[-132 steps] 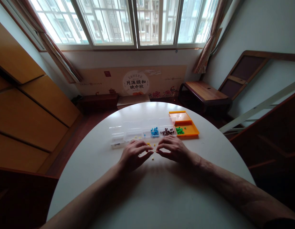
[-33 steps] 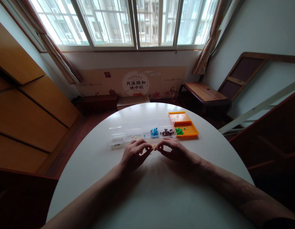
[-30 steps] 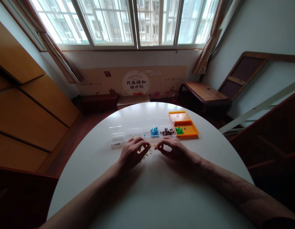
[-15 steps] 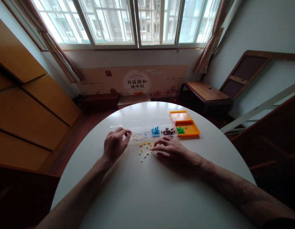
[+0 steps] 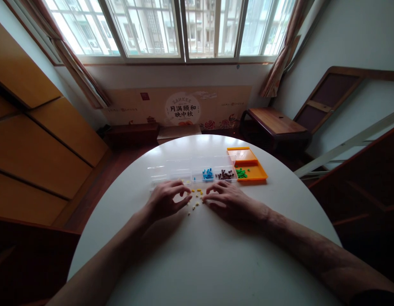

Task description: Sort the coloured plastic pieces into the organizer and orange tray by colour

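Several small yellow and pale cream pieces [image 5: 197, 204] lie loose on the white round table [image 5: 197, 263]. My left hand [image 5: 168, 197] is at their left side, thumb and index finger curved with a gap between the tips; nothing shows in it. From the right, my right hand [image 5: 227, 196] rests low over the table with its fingers apart, the fingertips beside the loose pieces. Behind both hands is a clear plastic compartment box [image 5: 198, 162]. In it are blue pieces [image 5: 207, 174], dark brown pieces [image 5: 224, 175] and a few pale pieces, partly hidden by my left hand.
An orange tray [image 5: 257, 171] with green pieces [image 5: 241, 173] adjoins the clear box at the right. Past the table's far edge are a low wooden stand [image 5: 276, 121] and a window. Wooden cabinets [image 5: 40, 148] stand at the left.
My left hand has moved right and toward me, from above the clear box to the loose pieces, and its pinched fingers have parted. My right hand has barely moved.
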A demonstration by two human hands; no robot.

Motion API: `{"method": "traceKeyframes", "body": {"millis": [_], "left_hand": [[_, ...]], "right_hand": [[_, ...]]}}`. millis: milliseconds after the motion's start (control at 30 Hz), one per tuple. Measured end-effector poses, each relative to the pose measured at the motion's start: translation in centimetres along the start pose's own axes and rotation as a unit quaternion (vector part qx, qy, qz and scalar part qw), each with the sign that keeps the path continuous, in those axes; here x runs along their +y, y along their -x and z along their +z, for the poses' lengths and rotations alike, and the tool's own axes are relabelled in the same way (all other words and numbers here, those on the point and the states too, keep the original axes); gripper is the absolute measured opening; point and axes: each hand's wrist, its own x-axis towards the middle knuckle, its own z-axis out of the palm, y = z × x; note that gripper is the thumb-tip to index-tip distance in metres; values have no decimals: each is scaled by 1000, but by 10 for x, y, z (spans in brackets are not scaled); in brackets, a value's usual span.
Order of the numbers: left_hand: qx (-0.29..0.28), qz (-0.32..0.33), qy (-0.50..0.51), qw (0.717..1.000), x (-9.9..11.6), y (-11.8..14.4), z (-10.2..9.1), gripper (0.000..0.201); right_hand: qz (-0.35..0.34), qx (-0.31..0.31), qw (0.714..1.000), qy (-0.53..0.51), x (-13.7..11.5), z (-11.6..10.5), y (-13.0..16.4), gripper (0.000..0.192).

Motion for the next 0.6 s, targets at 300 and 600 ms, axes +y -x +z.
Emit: {"method": "traceKeyframes", "body": {"millis": [300,600], "left_hand": [[-25,69,13,997,19,2,13,13],[7,87,-12,996,11,2,21,15]], "right_hand": [[0,19,1000,7,0,2,-3,19],[6,10,1000,7,-1,0,-3,19]]}}
